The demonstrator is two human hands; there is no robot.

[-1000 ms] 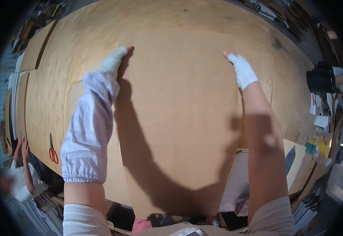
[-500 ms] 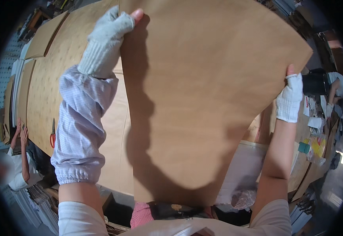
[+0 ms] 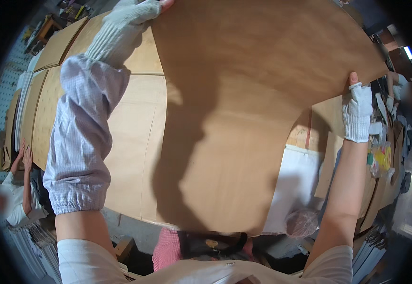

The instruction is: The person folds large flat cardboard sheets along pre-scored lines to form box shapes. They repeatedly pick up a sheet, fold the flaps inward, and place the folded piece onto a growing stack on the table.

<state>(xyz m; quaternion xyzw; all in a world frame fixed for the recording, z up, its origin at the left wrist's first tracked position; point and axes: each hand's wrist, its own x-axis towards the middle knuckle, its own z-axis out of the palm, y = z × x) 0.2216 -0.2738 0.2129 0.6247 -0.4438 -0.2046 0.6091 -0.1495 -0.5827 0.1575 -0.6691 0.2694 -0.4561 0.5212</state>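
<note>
A large sheet of brown kraft paper [image 3: 244, 123], its right side cut in a curve, spans the middle of the view. My left hand [image 3: 130, 23], in a fingerless knit glove, grips its far left edge, thumb on top; its fingers are partly hidden. At the far right corner, my right hand [image 3: 357, 111], in a white fingerless glove, pinches the sheet with the thumb on top and the other fingers underneath. The sheet's near end hangs close to my waist. Beneath it lies a paler brown sheet [image 3: 132, 142] on the table.
Brown boards [image 3: 59, 45] lie on the wooden table at far left, where a co-worker's hands [image 3: 26, 158] rest at the edge. Another person [image 3: 395, 90] is at the far right. Clear crumpled plastic [image 3: 302, 222] sits near right, beside a white sheet [image 3: 291, 173].
My hands have moved farther apart, the left one outward and away, the right one rightward, carrying the kraft paper with them. The red-handled scissors at left are now hidden behind my sleeve.
</note>
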